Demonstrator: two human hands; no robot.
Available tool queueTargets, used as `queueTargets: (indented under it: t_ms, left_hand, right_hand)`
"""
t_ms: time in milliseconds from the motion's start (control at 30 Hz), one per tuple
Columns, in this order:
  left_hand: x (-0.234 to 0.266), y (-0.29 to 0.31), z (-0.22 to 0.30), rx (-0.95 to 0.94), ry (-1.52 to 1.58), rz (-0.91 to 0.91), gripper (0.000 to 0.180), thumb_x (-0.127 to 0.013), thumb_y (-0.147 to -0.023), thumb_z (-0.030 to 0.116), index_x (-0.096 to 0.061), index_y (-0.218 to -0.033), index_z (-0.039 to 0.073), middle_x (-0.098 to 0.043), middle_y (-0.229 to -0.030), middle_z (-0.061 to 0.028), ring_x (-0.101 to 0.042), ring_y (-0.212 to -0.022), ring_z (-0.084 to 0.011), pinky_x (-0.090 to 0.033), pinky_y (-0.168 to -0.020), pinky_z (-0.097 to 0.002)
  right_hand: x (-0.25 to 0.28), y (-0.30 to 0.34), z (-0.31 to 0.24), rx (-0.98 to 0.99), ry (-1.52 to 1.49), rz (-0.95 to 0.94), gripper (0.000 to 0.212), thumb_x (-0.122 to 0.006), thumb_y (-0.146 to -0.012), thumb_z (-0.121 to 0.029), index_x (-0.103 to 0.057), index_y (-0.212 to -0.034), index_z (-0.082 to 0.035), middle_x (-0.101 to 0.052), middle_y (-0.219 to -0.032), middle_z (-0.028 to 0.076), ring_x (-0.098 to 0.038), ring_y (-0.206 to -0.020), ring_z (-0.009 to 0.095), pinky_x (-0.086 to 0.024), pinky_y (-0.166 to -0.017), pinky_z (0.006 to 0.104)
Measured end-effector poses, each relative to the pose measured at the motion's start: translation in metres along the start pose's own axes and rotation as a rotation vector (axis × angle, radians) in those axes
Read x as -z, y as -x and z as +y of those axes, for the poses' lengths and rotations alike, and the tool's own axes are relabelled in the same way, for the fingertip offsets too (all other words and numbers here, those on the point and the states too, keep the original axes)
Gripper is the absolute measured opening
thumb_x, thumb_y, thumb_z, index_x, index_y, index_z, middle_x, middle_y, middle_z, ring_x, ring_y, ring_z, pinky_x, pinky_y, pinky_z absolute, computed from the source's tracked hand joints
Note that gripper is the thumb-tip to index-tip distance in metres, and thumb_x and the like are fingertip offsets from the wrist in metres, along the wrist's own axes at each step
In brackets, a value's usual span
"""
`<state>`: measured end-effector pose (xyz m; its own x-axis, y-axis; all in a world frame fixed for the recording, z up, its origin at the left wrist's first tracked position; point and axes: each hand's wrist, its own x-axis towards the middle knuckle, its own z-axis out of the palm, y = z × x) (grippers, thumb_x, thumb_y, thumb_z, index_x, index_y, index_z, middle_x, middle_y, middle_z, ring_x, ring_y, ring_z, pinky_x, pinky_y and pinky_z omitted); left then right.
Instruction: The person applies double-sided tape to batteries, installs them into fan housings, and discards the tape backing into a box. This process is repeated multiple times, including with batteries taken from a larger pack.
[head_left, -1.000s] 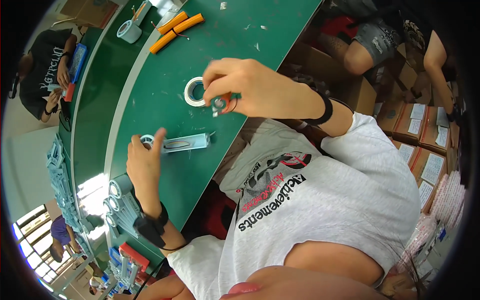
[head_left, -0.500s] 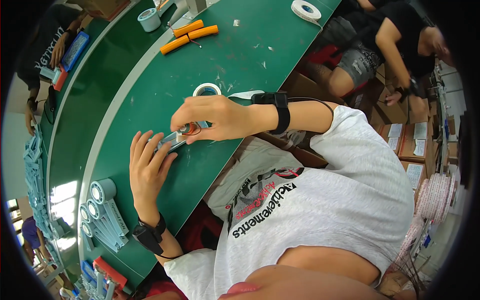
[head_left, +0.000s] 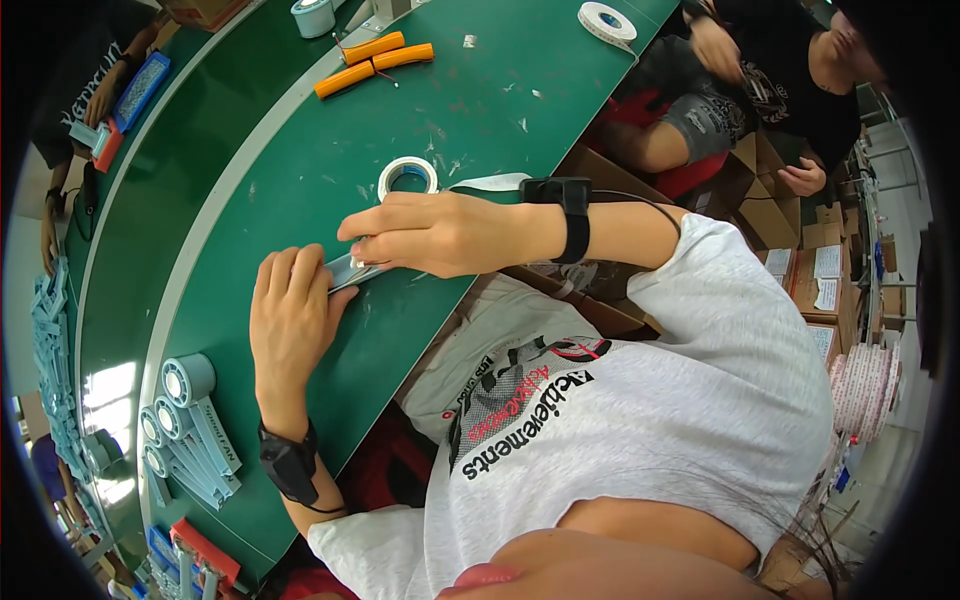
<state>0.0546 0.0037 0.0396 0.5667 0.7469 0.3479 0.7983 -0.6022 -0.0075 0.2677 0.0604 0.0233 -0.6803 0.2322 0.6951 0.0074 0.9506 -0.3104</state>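
Right at lower left of frame, pale blue cylindrical parts [head_left: 185, 425] lie on the green counter [head_left: 300, 150]. Just above, left hand [head_left: 290, 320] lies flat & open, fingers pressing down one end of a thin grey strip [head_left: 348, 270]. Right hand [head_left: 440, 232], centre frame, pinches the strip's other end w/ closed fingers. Behind it, a white tape roll [head_left: 408, 178]; farther up, orange tubes [head_left: 375, 62].

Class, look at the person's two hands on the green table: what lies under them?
A flat, pale grey piece shows between the left hand and the right hand, lying on the green table. Only its middle shows; both ends are covered, so its full shape cannot be told.
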Motion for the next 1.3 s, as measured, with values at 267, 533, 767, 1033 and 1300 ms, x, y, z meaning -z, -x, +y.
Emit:
queueTargets:
  t_ms: [267,533,767,1033,1300]
  left_hand:
    - [-0.014,0.015,-0.011,0.13,0.266,0.241,0.016,-0.06,-0.077,0.008,-0.047,-0.072,0.0,-0.052,-0.091,-0.0132,-0.053,-0.071,-0.0268,-0.043,-0.058,-0.0346]
    - [-0.019,0.018,-0.009,0.241,0.327,0.37,0.018,-0.051,-0.086,0.014,-0.047,-0.074,0.001,-0.054,-0.089,-0.0152,-0.053,-0.067,-0.0279,-0.043,-0.056,-0.0339]
    - [-0.018,0.017,-0.009,0.244,0.301,0.332,0.017,-0.049,-0.086,0.014,-0.048,-0.075,0.001,-0.055,-0.091,-0.014,-0.054,-0.071,-0.0287,-0.043,-0.058,-0.0345]
    - [-0.02,0.018,-0.011,0.205,0.257,0.353,0.011,-0.05,-0.082,0.009,-0.049,-0.075,0.0,-0.055,-0.091,-0.0128,-0.054,-0.073,-0.0288,-0.044,-0.061,-0.0348]
    - [-0.018,0.013,-0.015,0.185,0.291,0.32,0.009,-0.051,-0.078,0.007,-0.048,-0.073,0.0,-0.055,-0.089,-0.0134,-0.054,-0.072,-0.0285,-0.043,-0.06,-0.0344]
  right_hand:
    - [0.007,-0.014,0.006,0.108,-0.115,-0.101,0.021,-0.06,-0.076,-0.003,-0.058,-0.097,-0.005,-0.06,-0.102,0.005,-0.055,-0.073,0.022,-0.046,-0.064,0.0287]
    - [-0.022,-0.02,0.012,-0.01,-0.027,-0.438,0.027,-0.053,-0.08,-0.009,-0.051,-0.107,-0.009,-0.06,-0.103,-0.001,-0.055,-0.06,0.023,-0.042,-0.054,0.0305]
    - [-0.017,-0.034,0.004,-0.112,0.054,-0.624,0.021,-0.054,-0.082,-0.011,-0.047,-0.102,-0.009,-0.063,-0.091,0.001,-0.057,-0.056,0.024,-0.043,-0.052,0.032]
    - [-0.012,-0.025,0.014,-0.13,-0.42,-0.281,0.023,-0.058,-0.081,-0.007,-0.049,-0.103,-0.006,-0.066,-0.083,0.003,-0.055,-0.05,0.018,-0.039,-0.046,0.028]
    - [0.022,-0.015,-0.005,0.059,0.159,-0.236,0.027,-0.061,-0.077,-0.008,-0.056,-0.103,-0.004,-0.062,-0.069,0.0,-0.049,-0.044,0.011,-0.035,-0.045,0.0247]
